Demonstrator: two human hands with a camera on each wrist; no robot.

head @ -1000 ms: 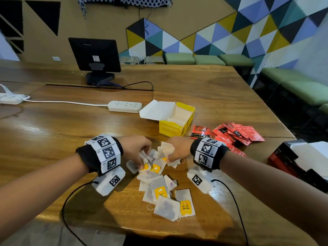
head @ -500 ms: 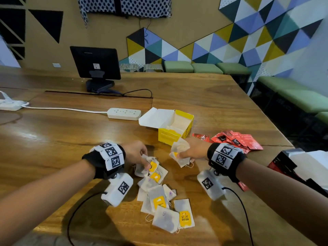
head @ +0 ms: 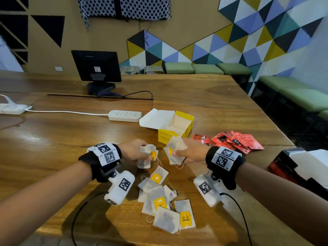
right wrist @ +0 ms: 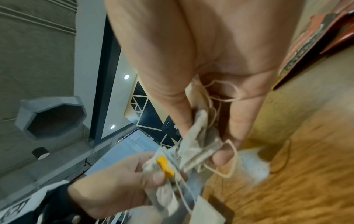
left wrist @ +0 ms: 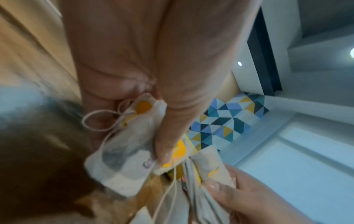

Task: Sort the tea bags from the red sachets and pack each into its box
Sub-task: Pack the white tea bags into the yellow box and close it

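Observation:
My left hand (head: 138,150) grips a bunch of white tea bags (head: 148,153) with yellow tags, lifted just above the table; the left wrist view shows thumb and fingers curled round these tea bags (left wrist: 122,153). My right hand (head: 188,151) holds another bunch of tea bags (head: 174,150) close in front of the open yellow box (head: 184,128); in the right wrist view that bunch (right wrist: 199,144) is pinched between thumb and fingers. More tea bags (head: 163,199) lie loose on the wood near me. Red sachets (head: 236,141) are heaped to the right of the yellow box.
A white power strip (head: 125,115) and its cable lie left of the yellow box. A monitor (head: 96,68) stands at the back. A dark red box (head: 284,164) with a white flap sits at the table's right edge. Green benches line the wall.
Both hands have lifted off the pile with tea bags in them. The right hand has moved forward and right towards the yellow box; the left has risen a little.

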